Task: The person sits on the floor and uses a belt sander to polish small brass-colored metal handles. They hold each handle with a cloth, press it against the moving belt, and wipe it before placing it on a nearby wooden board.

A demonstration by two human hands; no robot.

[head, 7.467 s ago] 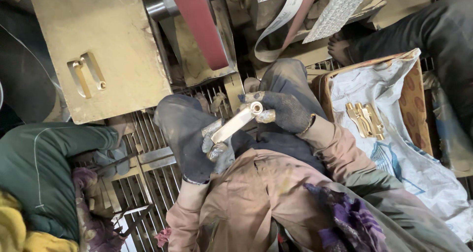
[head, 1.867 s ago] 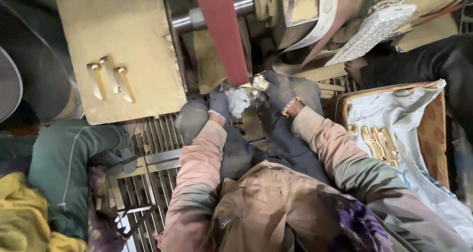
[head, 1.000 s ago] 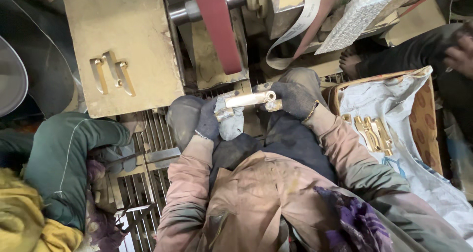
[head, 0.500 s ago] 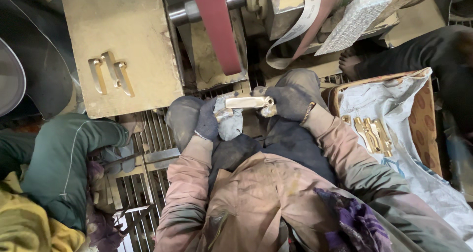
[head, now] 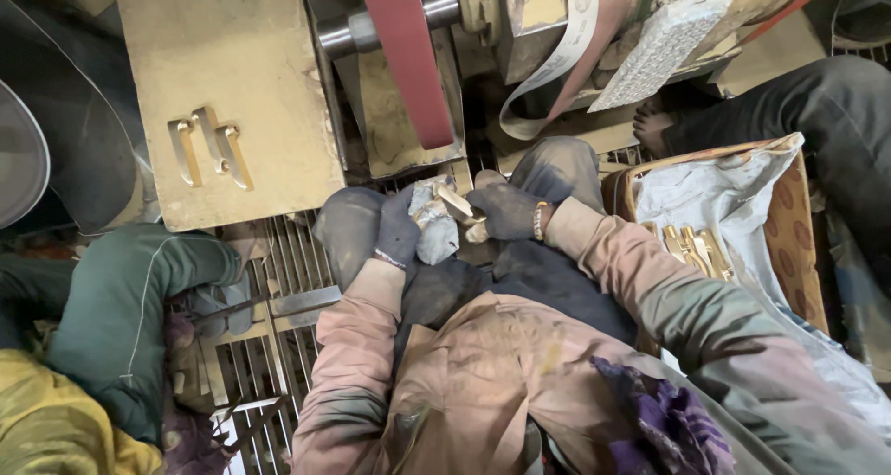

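My left hand (head: 401,229) wears a dark glove and grips a grey rag (head: 434,234) wrapped around one end of a brass handle piece (head: 457,202). My right hand (head: 506,211), also gloved, closes on the other end of the same piece. Both hands sit over my knees, just below the red abrasive belt (head: 406,57) of the grinding machine. The piece is tilted, and much of it is hidden by the rag and my fingers.
Three brass handles (head: 209,147) lie on the dusty flat metal top (head: 269,85) at left. A sack-lined box (head: 770,206) at right holds several more brass pieces (head: 691,250). A person in green (head: 121,317) sits at left; another person's bare foot (head: 654,122) rests upper right. Metal floor grating (head: 269,345) lies below.
The brass piece, held level half a second ago, is now tilted and drawn closer between my hands, with more of it covered by the rag. My hands stay in front of the belt.
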